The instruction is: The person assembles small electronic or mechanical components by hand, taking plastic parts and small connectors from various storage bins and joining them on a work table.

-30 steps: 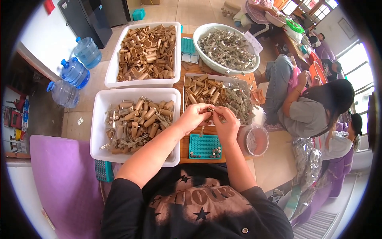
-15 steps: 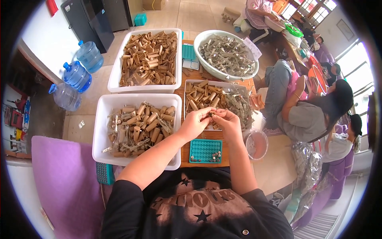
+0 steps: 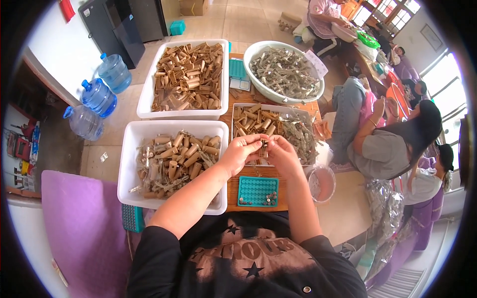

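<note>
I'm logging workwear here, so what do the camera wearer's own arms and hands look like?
The left hand and right hand wear no gloves. The forearms are bare, with no watch or bracelet in view. Loose, plain black sleeves end around the elbows, part of a black top with dark stars on its front. Rings can't be made out.

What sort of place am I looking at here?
Probably a small hand-assembly workshop: a white rectangular plastic tub heaped with short brown tubes, a turquoise rectangular plastic tray with small round pieces, and another person in a grey short-sleeved shirt seated nearby all suggest it.
</note>
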Tool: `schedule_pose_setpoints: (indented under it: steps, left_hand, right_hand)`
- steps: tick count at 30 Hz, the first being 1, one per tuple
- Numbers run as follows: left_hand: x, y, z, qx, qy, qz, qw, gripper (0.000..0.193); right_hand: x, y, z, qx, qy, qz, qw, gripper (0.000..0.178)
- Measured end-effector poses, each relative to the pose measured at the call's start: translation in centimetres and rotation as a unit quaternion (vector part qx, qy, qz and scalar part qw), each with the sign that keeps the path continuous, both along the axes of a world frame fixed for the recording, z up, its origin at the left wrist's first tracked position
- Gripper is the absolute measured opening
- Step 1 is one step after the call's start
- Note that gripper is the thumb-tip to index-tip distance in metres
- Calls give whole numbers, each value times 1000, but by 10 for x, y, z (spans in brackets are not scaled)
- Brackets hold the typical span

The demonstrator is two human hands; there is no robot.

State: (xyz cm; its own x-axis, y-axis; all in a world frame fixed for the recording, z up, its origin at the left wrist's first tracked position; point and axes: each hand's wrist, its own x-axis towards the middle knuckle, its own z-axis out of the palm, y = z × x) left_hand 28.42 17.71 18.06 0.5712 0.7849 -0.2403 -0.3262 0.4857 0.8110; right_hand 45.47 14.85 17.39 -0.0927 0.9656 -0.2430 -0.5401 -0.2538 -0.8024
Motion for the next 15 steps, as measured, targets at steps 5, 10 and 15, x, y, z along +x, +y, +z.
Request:
schedule_pose_setpoints:
  steps: [5,10,15]
  left_hand:
    - [0,8,-11,-81,-126,39,988,29]
    - [6,11,-21,-79,-51,75,993,26]
    - [6,14,-18,-87,-38,57,994,26]
  right_hand:
    - [25,37,4,78,-288,-87,951,11]
    - [20,36,-13,44,-254,-98,961,12]
    - [26,-6,-27,69,-413,-86,904,11]
